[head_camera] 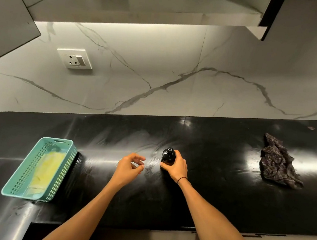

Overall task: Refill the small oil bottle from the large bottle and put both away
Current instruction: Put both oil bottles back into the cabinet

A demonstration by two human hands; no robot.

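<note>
A small black bottle (168, 155) stands upright on the black counter (214, 194), its dark cap on top. My right hand (175, 165) grips its body from the near right side. My left hand (131, 165) hovers a short way to the left of the bottle, fingers loosely curled, holding nothing that I can make out. A large bottle with yellow oil (47, 170) lies on its side in a teal perforated basket (17, 181) at the left of the counter.
A crumpled dark checked cloth (278, 163) lies at the right of the counter. A wall socket (75, 58) sits on the marble backsplash. White wall cabinets (126, 9) hang overhead. An oily smear (152, 163) marks the counter between my hands.
</note>
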